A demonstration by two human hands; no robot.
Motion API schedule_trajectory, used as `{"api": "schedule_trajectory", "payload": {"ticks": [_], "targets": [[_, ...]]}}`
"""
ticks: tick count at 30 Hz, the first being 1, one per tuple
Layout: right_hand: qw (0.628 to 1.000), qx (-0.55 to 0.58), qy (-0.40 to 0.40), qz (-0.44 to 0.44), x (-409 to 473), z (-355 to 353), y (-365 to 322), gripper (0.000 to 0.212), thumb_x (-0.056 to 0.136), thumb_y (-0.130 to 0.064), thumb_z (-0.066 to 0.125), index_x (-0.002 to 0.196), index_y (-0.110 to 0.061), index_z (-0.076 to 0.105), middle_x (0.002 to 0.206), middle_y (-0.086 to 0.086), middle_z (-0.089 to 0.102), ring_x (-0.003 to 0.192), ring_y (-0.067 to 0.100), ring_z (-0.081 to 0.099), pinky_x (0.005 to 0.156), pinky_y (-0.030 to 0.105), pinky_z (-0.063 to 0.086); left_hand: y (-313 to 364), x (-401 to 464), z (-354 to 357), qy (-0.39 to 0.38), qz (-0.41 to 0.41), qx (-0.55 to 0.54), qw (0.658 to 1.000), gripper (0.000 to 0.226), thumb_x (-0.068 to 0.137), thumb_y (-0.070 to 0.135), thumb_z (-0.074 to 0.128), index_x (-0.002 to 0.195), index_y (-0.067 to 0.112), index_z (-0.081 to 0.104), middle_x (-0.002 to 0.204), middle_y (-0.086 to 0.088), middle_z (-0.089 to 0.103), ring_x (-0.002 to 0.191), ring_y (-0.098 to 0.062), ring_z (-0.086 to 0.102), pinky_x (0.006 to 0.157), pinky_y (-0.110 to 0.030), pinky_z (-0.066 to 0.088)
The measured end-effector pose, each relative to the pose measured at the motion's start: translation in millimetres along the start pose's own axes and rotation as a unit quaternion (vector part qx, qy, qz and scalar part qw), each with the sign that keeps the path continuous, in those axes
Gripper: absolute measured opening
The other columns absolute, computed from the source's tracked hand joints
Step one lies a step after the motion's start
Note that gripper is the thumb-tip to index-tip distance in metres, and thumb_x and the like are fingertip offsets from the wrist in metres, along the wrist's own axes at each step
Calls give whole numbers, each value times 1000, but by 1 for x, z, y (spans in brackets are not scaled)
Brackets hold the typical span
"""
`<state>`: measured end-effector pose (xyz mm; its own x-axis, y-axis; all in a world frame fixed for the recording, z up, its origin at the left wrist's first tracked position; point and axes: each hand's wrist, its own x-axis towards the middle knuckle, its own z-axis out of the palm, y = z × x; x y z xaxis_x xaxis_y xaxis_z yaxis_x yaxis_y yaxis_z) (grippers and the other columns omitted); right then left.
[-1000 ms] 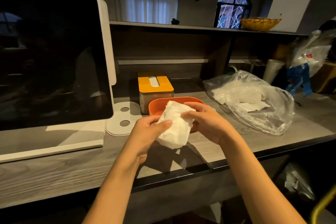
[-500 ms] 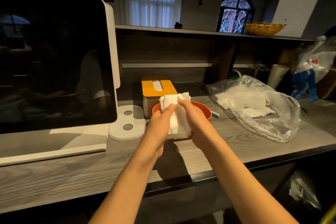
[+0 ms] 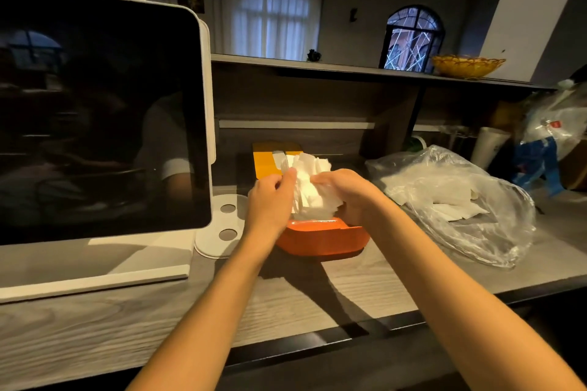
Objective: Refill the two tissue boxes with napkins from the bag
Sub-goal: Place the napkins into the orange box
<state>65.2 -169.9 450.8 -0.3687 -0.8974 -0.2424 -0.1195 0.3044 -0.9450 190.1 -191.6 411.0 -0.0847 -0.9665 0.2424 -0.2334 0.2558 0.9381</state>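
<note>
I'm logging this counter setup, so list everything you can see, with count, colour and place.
orange plastic tissue box: one, orange, counter centre, near edge.
wad of white paper napkins: one wad, white, held over the orange box.
yellow-lidded tissue box: one, yellow top, behind the orange box.
clear plastic bag of napkins: one, clear with white napkins inside, counter right.
white-framed dark screen: one, black with white frame, counter left.
white round stand base: one, white, two holes, beside the screen.
yellow woven bowl: one, yellow, upper shelf right.
grey wood-grain counter: one, grey.
left hand: holds the napkins' left side.
right hand: holds their right side.
</note>
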Motion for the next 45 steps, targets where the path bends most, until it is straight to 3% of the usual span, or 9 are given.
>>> {"api": "schedule_trajectory", "payload": {"ticks": [4,10,16,20,28,33,37,42,45], "targets": [[996,-72,-5,56,13,-5,-3,51,92,-21,66,137,-12,43,122,12,59,107,28,62,93,42,54,-20,-1,-2,32,1,13,999,37,104,46,34,77,27,49,88,-1,56,79,-11,50,62,-27,33],[973,-198,-39,114,26,8,7,65,92,-21,65,148,-9,33,136,15,51,117,32,54,94,40,49,-40,3,3,-3,-86,-41,995,56,104,57,22,135,23,53,138,-3,55,126,-22,50,107,-46,41],[934,-329,-56,128,32,22,11,74,94,-34,63,153,-17,23,147,13,44,129,34,49,107,45,41,-44,6,5,-2,-81,-39,996,52,105,53,22,130,21,55,130,-3,57,106,-14,48,90,-33,40],[920,-373,-51,112,40,25,11,74,93,-53,55,152,-17,27,148,12,45,128,34,51,106,46,45,-46,7,5,-5,-95,-32,995,56,105,54,20,136,22,53,136,-5,56,116,-19,51,93,-35,41],[954,-276,-71,90,41,9,17,70,97,-60,39,149,-14,33,143,14,50,122,34,56,97,44,48,-50,7,3,0,-117,-6,993,62,102,60,16,132,22,56,133,-6,59,120,-24,54,101,-44,45],[956,-287,25,-53,35,5,-1,61,100,-54,38,124,-3,59,87,9,64,72,19,63,65,29,53,-50,8,2,12,-110,-20,994,62,103,59,16,125,21,61,124,-4,62,103,-17,52,88,-35,42],[978,-141,-150,42,28,20,6,70,98,-61,34,140,-7,46,130,20,56,100,28,61,77,35,53,-52,9,2,14,-108,-31,994,63,102,62,17,120,23,64,123,-5,63,112,-23,56,101,-45,47],[975,-126,-167,71,32,25,15,76,97,-65,30,146,-7,37,143,20,47,124,35,52,92,40,46,-49,3,-1,7,-86,-37,996,61,103,59,20,123,20,62,118,0,59,105,-15,51,90,-35,43],[985,-59,-156,35,23,11,11,71,98,-61,32,143,-7,42,132,20,55,112,33,60,86,39,53,-42,-8,-2,44,7,-47,998,34,106,48,28,109,31,57,113,8,56,105,-10,51,85,-27,39]]}}
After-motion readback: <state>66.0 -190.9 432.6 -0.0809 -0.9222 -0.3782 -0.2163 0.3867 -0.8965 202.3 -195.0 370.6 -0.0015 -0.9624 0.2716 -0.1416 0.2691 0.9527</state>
